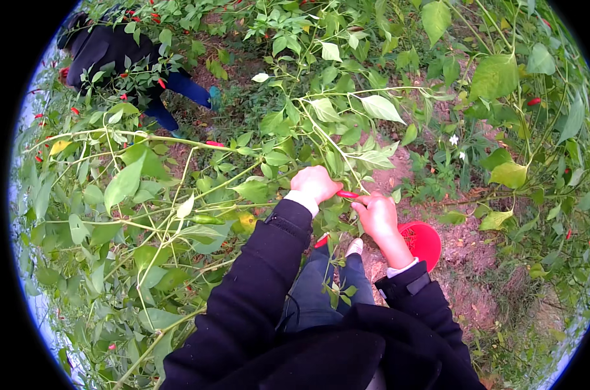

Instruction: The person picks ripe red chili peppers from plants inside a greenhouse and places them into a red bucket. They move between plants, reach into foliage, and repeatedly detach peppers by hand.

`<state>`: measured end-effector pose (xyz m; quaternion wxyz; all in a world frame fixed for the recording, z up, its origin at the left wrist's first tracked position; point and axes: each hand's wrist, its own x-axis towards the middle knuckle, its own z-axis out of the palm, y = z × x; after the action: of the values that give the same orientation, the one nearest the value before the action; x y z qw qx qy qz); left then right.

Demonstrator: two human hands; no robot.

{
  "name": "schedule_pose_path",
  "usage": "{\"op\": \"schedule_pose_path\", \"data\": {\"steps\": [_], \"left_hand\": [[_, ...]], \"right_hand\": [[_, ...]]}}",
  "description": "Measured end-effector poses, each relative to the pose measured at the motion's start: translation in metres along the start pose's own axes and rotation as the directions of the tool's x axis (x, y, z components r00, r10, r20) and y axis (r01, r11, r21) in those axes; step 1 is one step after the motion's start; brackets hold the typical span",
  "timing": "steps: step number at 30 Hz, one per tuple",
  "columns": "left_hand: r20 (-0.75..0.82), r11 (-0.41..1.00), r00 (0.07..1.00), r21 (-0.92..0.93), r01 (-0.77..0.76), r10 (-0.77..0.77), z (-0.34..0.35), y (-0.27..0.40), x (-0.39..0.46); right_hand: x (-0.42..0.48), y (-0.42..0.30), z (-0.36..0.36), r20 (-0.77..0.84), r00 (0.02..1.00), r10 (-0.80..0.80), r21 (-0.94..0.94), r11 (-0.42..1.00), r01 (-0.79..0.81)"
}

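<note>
A red chili pepper (pixel 347 194) spans the small gap between my two hands, in front of a leafy chili plant. My left hand (pixel 315 183) is closed at the pepper's left end; the fingertips are hidden behind the back of the hand. My right hand (pixel 377 214) pinches the other end between thumb and fingers, close to a pale green branch (pixel 336 144) that slants down to it. Below my right wrist a red bucket (pixel 429 243) stands on the soil, partly covered by the forearm; its contents are hard to make out.
Chili branches (pixel 178 139) reach across from the left, with a green chili pepper (pixel 206 220) and another red chili pepper (pixel 215 144) among them. More plants crowd the right side. A person (pixel 109 53) in dark clothing bends among the plants at upper left. Bare soil (pixel 470 248) shows beside the bucket.
</note>
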<state>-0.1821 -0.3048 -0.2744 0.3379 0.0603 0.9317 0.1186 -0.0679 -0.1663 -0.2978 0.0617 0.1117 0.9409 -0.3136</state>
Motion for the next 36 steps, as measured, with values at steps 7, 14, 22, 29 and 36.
{"op": "schedule_pose_path", "data": {"steps": [7,14,22,29,36], "left_hand": [[0.101,0.944,0.994,-0.329,-0.003,0.038,0.004,-0.019,0.015],[0.017,0.865,0.994,-0.495,-0.088,0.110,0.012,-0.031,0.024],[-0.099,0.581,0.956,-0.775,-0.248,0.277,0.014,-0.043,0.012],[0.016,0.020,0.898,-1.000,0.008,0.440,-0.020,-0.013,-0.094],[0.060,0.000,0.974,-0.998,0.061,-0.219,0.052,-0.028,-0.086]], "right_hand": [[0.003,-0.006,-0.015,-0.031,0.998,-0.057,-0.077,0.995,0.055],[0.016,0.002,-0.016,-0.143,0.985,-0.097,-0.068,0.994,0.088],[0.015,0.008,-0.009,-0.063,0.998,-0.022,0.071,0.997,0.026],[0.023,0.003,-0.017,-0.112,0.991,-0.070,0.047,0.996,0.076],[0.022,-0.002,-0.023,-0.064,0.996,-0.062,0.039,0.997,0.065]]}}
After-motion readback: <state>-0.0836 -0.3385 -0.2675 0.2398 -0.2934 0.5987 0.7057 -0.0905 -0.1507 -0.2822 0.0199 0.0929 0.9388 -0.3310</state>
